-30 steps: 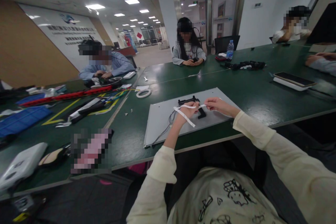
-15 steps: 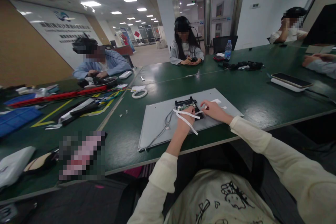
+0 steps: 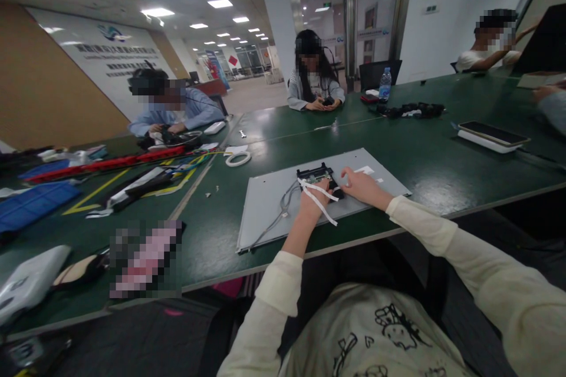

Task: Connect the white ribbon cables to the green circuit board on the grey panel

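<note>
Resting over a black plastic bracket, at which a small green circuit board shows, the bare left hand is crossed on its back by narrow white strips with loose ends; its fingers are bent downward and drawn close together, and whether anything is pinched between them cannot be told; the bare right hand is held just beside it, its fingers curled; whether its thumb and forefinger are pressed together cannot be told.

The bracket and the board are borne by a flat, pale grey rectangular panel, near its middle, and are partly hidden by the left hand; a loose grey cable bundle is laid on the panel to the left of the bracket; white rectangular patches are seen on the panel beyond the right hand.

The panel is set on a dark green table, near the edge at the wearer's side; past the panel's far left corner, a flat white ring-shaped roll and, farther off, a small silver wrench are laid on the table; across it, a small dark object is held in both hands by a seated person; a clear plastic bottle with a blue label is stood near that person.
</note>
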Available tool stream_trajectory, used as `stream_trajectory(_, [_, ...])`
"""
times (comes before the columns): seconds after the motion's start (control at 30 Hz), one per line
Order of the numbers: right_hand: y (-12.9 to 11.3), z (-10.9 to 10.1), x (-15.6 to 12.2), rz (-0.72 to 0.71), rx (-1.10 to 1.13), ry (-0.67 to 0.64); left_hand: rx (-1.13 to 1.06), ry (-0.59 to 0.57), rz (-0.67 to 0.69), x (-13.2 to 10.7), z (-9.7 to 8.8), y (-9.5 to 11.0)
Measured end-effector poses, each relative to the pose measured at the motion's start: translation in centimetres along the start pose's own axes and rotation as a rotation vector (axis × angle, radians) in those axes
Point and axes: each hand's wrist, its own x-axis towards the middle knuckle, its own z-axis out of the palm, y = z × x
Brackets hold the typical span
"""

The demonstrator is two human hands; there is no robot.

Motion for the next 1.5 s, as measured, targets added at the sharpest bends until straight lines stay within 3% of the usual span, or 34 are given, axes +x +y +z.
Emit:
stream_trajectory(0.27, [1.8, -1.1, -0.8, 0.086, -0.081, 0.046, 0.135, 0.041, -0.035, -1.3, -0.6, -0.3])
stream_trajectory(0.4, [1.4, -1.8, -1.2, 0.039, 0.044, 0.093, 0.164, 0.055, -0.11, -1.7, -0.9, -0.3])
stream_trajectory(0.53, [-0.7, -1.9, -2.6, -0.055, 0.288, 0.137, 0.177, 0.069, -0.169, -2.0, -1.4, -0.4])
stream_trajectory(0.6, [-2.2, -1.6, -3.7, -0.081, 0.48, 0.083, 0.169, 0.074, -0.177, -2.1, -1.6, -0.5])
stream_trajectory(0.7, [-4.5, -1.1, -5.3, -0.083, 0.772, -0.141, 0.12, 0.1, -0.187, -2.1, -2.1, -0.2])
stream_trajectory(0.83, [-6.5, -0.8, -6.4, -0.07, 0.904, -0.324, 0.032, 0.232, -0.187, -1.5, -3.5, 0.7])
stream_trajectory(0.97, [-7.2, -0.6, -6.4, -0.012, 0.978, -0.267, 0.003, 0.366, -0.151, -0.7, -5.5, 1.6])
stream_trajectory(1.1, [-7.2, -0.6, -5.8, 0.044, 1.006, -0.145, -0.053, 0.417, -0.102, -0.2, -6.6, 2.0])
stream_trajectory(1.37, [-6.6, -2.6, -5.0, 0.0, 1.101, -0.312, 0.038, 0.367, -0.136, 0.7, -6.7, 2.1])
stream_trajectory(1.5, [-6.1, -4.0, -4.9, 0.001, 1.132, -0.233, 0.07, 0.364, -0.18, 2.2, -6.2, 0.4])
